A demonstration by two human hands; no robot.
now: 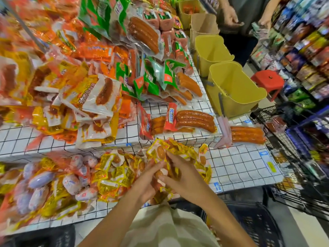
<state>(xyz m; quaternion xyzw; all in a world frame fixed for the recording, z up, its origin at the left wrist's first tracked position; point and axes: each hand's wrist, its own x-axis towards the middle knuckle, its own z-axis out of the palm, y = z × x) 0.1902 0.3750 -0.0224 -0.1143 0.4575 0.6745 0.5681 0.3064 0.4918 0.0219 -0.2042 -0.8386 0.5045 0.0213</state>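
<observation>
My left hand (146, 182) and my right hand (183, 177) meet over a heap of small yellow-wrapped sausage packets (179, 154) on the front shelf of a grid-patterned display table (238, 166). Both hands hold a bunch of these packets between them; the right thumb presses one sausage against the left fingers. More yellow packets (108, 180) lie to the left of my hands. The image is blurred by motion, so finger detail is unclear.
Larger sausage packs (195, 120) lie on the raised shelf behind. Yellow buckets (233, 90) stand at the table's right edge. A black wire cart (292, 157) sits right, a dark basket (254, 223) below. A person (243, 16) stands in the aisle near a red stool (268, 82).
</observation>
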